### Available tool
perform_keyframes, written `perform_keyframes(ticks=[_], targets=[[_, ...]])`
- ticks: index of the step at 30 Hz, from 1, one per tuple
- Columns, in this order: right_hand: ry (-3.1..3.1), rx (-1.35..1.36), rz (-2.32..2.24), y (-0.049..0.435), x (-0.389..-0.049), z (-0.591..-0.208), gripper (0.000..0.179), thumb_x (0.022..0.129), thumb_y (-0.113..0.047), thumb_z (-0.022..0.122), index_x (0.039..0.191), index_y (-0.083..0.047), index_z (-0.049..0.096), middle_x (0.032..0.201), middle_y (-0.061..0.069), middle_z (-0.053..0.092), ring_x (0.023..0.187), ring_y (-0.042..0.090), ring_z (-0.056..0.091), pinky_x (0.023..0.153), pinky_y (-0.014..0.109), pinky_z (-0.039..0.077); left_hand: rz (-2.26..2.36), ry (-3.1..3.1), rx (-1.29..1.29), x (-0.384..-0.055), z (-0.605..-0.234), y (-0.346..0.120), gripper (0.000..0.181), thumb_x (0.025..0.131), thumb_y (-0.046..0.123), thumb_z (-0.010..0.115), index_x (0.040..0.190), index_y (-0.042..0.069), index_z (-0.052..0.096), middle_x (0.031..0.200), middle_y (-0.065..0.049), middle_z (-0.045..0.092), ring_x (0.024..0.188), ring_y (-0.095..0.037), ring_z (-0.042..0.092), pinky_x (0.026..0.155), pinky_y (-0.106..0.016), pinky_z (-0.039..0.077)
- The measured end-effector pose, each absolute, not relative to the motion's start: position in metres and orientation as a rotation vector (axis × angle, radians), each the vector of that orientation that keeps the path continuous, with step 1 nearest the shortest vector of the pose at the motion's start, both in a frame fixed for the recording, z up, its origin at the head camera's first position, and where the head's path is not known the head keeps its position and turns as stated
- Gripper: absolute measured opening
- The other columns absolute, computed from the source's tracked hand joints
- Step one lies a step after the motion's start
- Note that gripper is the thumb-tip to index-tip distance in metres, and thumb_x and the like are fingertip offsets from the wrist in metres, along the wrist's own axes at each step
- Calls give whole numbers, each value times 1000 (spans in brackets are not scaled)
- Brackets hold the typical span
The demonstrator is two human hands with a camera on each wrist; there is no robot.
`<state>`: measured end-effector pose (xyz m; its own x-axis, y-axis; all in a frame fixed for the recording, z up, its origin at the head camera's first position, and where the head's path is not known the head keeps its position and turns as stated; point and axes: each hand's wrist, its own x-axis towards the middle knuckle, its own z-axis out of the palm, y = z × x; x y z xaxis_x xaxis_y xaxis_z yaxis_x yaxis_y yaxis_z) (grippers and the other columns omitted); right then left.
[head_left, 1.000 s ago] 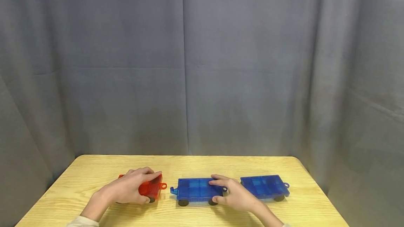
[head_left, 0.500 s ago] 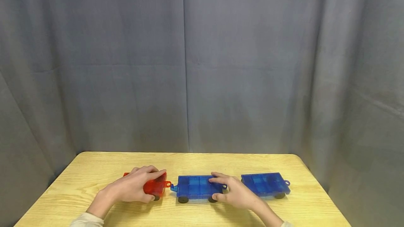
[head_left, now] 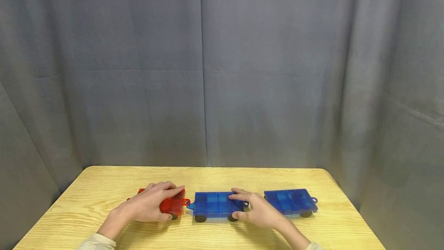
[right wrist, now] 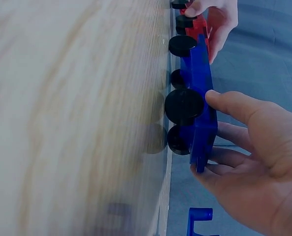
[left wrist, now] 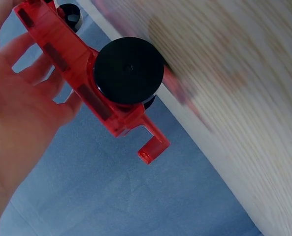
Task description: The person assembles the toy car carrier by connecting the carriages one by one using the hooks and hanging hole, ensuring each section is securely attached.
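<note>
Gripping red cart [head_left: 172, 205] with left hand [head_left: 149, 204], blue cart [head_left: 215, 203] with right hand [head_left: 258, 209]; could jam ring [head_left: 185, 200] against hook [head_left: 191, 206] if misaligned.

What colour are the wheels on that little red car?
Black. The wheels show best in the left wrist view.

It's a curtained-off booth in here: grey fabric drapes [head_left: 138, 68] hang behind and to both sides of a pale yellow, wood-grained table [head_left: 208, 236].
</note>
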<state>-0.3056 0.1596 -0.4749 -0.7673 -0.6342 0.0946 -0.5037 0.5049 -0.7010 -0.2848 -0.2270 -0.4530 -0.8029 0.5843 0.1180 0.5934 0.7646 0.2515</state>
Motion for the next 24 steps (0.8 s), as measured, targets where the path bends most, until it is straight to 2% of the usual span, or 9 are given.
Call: perform_keyframes(ticks=[3,9,13,21,22,24], targets=[[2572,-982,-1103,160,-306,-475,53,95,-30,74,143,-10,61,159,12,38,44,6,29,76,29,45,-404,-2914,-981,-285,-454,-226,79,81,32,80,153,18,50,137,0,53,122,-22,49,96,-49,42],[2561,-984,-1111,160,-307,-476,53,95,-29,74,143,-10,61,159,13,38,43,7,27,70,28,46,-389,-2937,-969,-286,-455,-224,78,82,32,80,153,16,50,139,-3,52,125,-27,49,97,-51,42],[2552,-982,-1118,160,-307,-476,53,95,-29,74,143,-10,61,159,14,37,43,7,26,75,29,46,-405,-2983,-957,-286,-456,-223,78,82,34,80,152,15,50,142,-4,51,126,-30,48,97,-54,42],[2539,-993,-1123,160,-308,-476,53,95,-30,74,143,-10,61,159,14,37,42,8,25,64,28,44,-457,-3048,-954,-287,-456,-224,78,84,38,79,153,17,50,147,-5,50,127,-35,49,96,-56,45],[2537,-991,-1124,160,-308,-476,53,95,-29,75,143,-10,61,159,13,38,43,11,26,62,29,45,-457,-3042,-963,-287,-456,-224,78,84,37,79,153,16,50,147,-5,50,127,-35,49,96,-56,45],[2554,-998,-1113,160,-309,-475,54,95,-31,75,143,-11,61,158,12,39,57,14,52,70,31,49,-449,-3025,-978,-287,-456,-224,77,84,37,79,152,15,50,148,-5,50,129,-35,48,99,-57,44]])
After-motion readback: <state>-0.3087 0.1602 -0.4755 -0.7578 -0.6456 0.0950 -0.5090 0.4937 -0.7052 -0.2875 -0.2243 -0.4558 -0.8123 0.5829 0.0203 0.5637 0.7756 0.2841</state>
